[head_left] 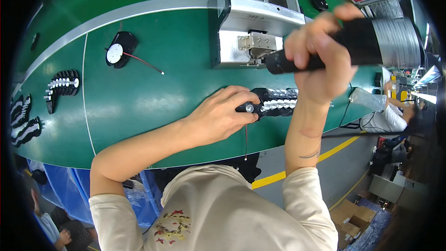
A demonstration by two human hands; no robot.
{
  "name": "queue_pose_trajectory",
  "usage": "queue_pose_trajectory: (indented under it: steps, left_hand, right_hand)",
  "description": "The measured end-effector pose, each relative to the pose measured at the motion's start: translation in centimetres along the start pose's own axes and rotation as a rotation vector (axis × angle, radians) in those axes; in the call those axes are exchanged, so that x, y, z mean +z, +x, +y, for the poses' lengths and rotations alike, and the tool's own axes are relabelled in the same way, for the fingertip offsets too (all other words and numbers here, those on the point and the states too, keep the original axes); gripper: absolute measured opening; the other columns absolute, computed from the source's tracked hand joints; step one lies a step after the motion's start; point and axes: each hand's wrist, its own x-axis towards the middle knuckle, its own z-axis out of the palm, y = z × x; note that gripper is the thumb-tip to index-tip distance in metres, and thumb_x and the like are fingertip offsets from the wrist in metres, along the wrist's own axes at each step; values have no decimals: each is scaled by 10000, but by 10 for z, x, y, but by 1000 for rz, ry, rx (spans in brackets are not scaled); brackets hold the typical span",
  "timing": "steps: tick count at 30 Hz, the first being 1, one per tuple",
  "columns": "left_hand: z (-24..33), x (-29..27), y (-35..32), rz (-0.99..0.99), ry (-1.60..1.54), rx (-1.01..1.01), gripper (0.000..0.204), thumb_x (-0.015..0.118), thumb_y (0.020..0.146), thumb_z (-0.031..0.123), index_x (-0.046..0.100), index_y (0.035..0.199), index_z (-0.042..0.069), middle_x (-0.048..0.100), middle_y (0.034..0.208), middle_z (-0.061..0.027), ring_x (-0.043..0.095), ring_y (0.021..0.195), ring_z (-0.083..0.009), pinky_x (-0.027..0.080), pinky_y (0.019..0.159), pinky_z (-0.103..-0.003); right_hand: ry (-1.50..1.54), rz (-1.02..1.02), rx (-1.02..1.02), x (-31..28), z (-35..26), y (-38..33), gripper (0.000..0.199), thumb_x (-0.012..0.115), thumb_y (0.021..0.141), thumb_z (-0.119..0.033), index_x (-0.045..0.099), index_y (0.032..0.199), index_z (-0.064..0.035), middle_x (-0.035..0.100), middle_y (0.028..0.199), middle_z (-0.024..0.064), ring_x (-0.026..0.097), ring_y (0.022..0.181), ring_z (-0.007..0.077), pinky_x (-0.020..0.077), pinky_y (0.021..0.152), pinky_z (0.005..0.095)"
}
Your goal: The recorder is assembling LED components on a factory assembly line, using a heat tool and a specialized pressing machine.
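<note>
My right hand (323, 51) is raised at the right, its fingers wrapped round a black cylindrical electric screwdriver (360, 46) with a silvery band near its thick end. The tool lies almost level, its narrow end toward the left, in front of the metal screw feeder (253, 23). Down on the green table, my left hand (225, 111) closes round a small black part (249, 107) with a shiny round spot on it. A thin wire (245, 144) with a white plug hangs below that hand. Right beside it runs a row of black parts with white discs (278, 102), partly behind my right forearm.
On the green table (139, 125), a black part with a white disc and red wire (116, 53) lies at the left. Farther left are more rows of black parts (62, 86). A clear plastic bag (367, 98) sits at the right edge, and another person (390, 116) is beyond it.
</note>
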Motion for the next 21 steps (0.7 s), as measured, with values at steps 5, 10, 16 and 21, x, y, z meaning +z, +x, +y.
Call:
queue_pose_trajectory:
  steps: [5,10,16,21]
  left_hand:
    - [1,2,0,8,-6,-2,244,762,706,56,756,948,86,603,1196,-61,571,1148,-287,525,941,-398]
    - [1,1,0,16,-19,-13,257,762,701,56,763,956,88,608,1193,-55,571,1148,-282,523,938,-396]
    - [1,-2,2,-3,-35,-17,200,782,750,61,761,948,83,617,1174,-79,596,1132,-319,530,919,-416]
    - [1,0,1,-7,-36,-28,260,750,704,46,760,961,87,602,1194,-55,567,1156,-290,512,946,-399]
  right_hand:
    - [28,18,-4,-8,-24,-41,480,510,808,-50,441,1283,-58,467,695,51,425,445,140,423,485,335]
    - [-30,34,25,-11,-26,-61,480,552,807,-46,426,1270,-48,482,666,54,438,418,146,437,470,329]
    - [-43,-1,28,-18,-13,-65,480,606,801,-50,424,1245,-59,498,670,51,456,425,143,436,457,318]
    - [-4,31,55,-12,-9,-73,430,640,798,62,401,1142,-35,570,692,84,550,542,147,503,520,290]
